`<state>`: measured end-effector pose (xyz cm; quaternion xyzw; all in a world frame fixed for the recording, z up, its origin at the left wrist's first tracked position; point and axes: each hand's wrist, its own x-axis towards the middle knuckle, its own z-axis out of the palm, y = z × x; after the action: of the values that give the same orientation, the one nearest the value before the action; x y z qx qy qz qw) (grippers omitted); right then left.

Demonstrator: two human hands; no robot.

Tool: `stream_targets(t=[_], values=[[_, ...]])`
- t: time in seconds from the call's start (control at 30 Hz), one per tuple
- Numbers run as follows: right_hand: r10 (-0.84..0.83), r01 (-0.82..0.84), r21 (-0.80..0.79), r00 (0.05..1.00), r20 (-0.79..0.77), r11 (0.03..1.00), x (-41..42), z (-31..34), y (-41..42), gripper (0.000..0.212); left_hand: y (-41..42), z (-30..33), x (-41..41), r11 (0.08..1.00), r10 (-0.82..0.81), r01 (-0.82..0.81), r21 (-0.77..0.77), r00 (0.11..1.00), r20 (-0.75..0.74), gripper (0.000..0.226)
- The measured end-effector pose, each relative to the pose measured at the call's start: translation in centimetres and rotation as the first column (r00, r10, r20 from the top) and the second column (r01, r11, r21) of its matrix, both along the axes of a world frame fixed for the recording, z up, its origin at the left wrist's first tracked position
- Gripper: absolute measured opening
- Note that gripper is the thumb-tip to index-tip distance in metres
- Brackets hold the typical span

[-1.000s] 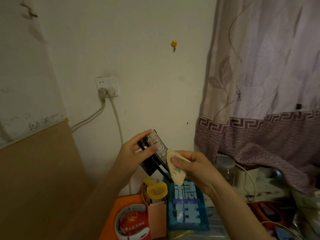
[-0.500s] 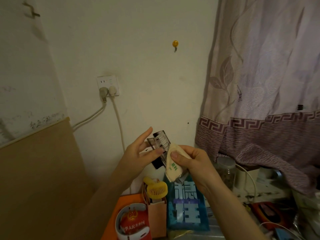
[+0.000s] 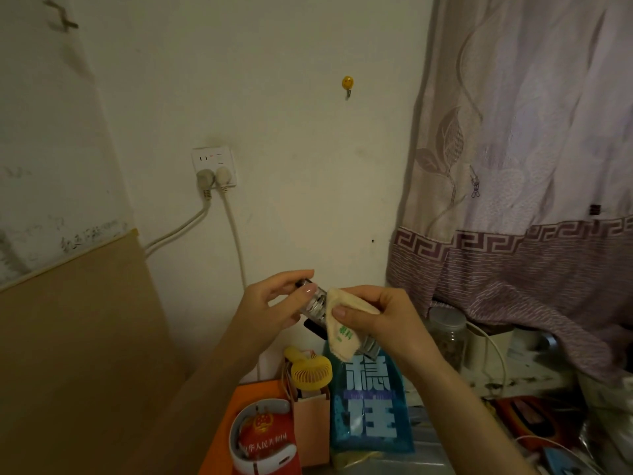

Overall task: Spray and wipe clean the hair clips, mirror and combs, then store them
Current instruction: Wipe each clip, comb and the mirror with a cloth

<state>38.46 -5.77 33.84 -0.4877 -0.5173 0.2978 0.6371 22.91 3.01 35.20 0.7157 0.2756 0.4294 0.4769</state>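
A: Starting at the left: what is the left hand [image 3: 270, 303] doing?

B: It pinches the upper end of a long hair clip with a clear, shiny ribbed face and dark edging [image 3: 317, 303], thumb in front and forefinger over the top. The clip is held up in the air in front of the wall, above the clutter on the table.

A: And how does its long axis run?

B: Slantwise, from upper left at the left fingertips down to lower right, where its far end shows below the right hand [image 3: 380, 320].

A: So the right hand is holding what?

B: A small pale yellow wiping cloth with green print [image 3: 342, 332], folded over the clip's middle and pinched with the thumb on the near face. The rest of the fingers are curled behind; how they lie I cannot tell.

A: Which hand does the coming move rest on, then?

B: The right, I'd judge. It is already around the clip, so the wipe should follow that slant while the left steadies the top end.
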Motion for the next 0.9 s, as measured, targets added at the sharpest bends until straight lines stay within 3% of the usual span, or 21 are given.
stream_targets(t=[0.23,0.47,0.6,0.73,0.9], values=[[-0.144,0.137,0.054,0.98,0.141,0.989,-1.0,-0.4,0.5,0.024,-0.6,-0.7,0.6,1.0,0.012,-0.013,0.012,0.999,0.031,0.013],[-0.227,0.23,0.005,0.953,0.2,0.973,0.6,-1.3,-0.1,0.021,0.0,-0.8,-0.2,0.997,0.021,-0.012,-0.07,0.992,0.126,0.015],[-0.222,0.226,-0.009,0.963,0.151,0.974,1.3,-1.9,-0.4,0.017,0.2,-1.2,-0.1,0.998,0.011,-0.002,-0.064,0.989,0.146,0.015],[-0.327,0.325,0.033,0.941,0.09,0.945,2.2,-2.5,-0.7,0.019,0.8,-1.8,-0.4,0.996,0.038,-0.024,-0.082,0.985,0.171,0.016],[-0.334,0.34,0.021,0.933,-0.136,0.94,3.3,-3.0,-1.4,0.011,1.2,-1.9,-0.7,0.978,0.081,-0.029,-0.209,0.966,0.245,0.02]])
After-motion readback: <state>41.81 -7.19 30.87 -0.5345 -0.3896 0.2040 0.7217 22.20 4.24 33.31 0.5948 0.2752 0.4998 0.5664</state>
